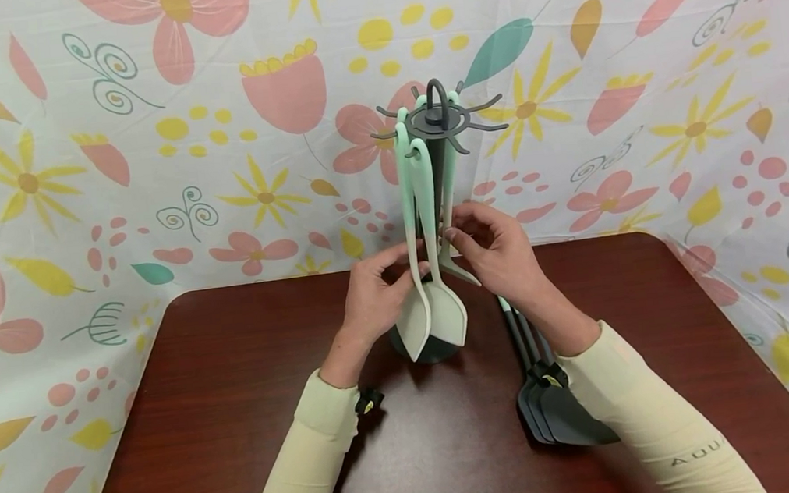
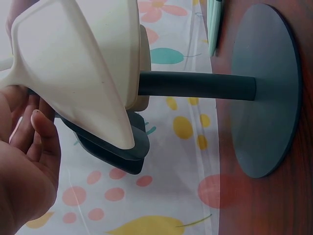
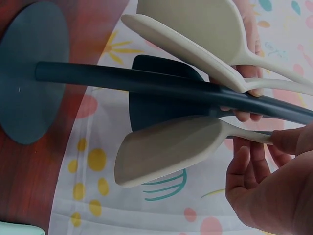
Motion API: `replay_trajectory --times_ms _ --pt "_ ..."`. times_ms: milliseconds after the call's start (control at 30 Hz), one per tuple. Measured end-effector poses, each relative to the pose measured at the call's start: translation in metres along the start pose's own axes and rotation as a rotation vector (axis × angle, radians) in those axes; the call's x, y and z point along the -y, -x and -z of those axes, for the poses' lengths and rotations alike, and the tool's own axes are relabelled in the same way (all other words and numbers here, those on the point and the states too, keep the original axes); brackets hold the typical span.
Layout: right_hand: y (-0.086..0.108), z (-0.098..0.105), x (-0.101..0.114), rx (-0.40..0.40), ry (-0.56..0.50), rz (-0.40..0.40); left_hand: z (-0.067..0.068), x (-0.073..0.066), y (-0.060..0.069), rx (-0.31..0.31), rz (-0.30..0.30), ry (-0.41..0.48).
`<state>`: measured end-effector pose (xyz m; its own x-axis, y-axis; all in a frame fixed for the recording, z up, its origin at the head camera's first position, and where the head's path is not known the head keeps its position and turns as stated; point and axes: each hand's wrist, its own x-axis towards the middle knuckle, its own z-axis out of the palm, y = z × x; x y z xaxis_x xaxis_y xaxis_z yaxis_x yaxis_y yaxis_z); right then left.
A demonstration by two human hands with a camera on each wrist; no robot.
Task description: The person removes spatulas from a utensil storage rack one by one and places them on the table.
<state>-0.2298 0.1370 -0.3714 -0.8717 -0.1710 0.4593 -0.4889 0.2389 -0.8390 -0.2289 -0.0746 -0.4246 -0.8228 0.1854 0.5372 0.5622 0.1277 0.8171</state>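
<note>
A dark rotating-style stand (image 1: 438, 121) with hooked arms carries several utensils with mint handles and cream heads. My left hand (image 1: 371, 299) pinches the handle of a cream spatula (image 1: 413, 323) at the stand's left; a second cream utensil (image 1: 448, 316) hangs beside it. On the other side, my right hand (image 1: 504, 256) holds another cream turner (image 3: 168, 152) by its thin neck, thumb against it in the right wrist view. Dark utensil heads (image 2: 105, 152) hang behind the cream ones. The round base (image 2: 266, 93) stands on the table.
Several dark spatulas (image 1: 557, 416) with mint handle ends lie on the brown table (image 1: 240, 416), at the right by my sleeve. A flowered cloth (image 1: 146, 143) hangs behind the table.
</note>
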Motion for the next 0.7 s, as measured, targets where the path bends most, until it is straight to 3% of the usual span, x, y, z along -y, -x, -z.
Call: replay_trajectory --times_ms 400,700 --pt "0.0012 -0.0001 -0.0007 -0.013 0.011 -0.017 -0.0005 -0.0003 0.0031 0.007 0.031 -0.004" --pt "-0.0008 0.001 0.0012 -0.025 -0.037 -0.043 -0.0001 0.0003 0.0008 0.003 0.022 0.009"
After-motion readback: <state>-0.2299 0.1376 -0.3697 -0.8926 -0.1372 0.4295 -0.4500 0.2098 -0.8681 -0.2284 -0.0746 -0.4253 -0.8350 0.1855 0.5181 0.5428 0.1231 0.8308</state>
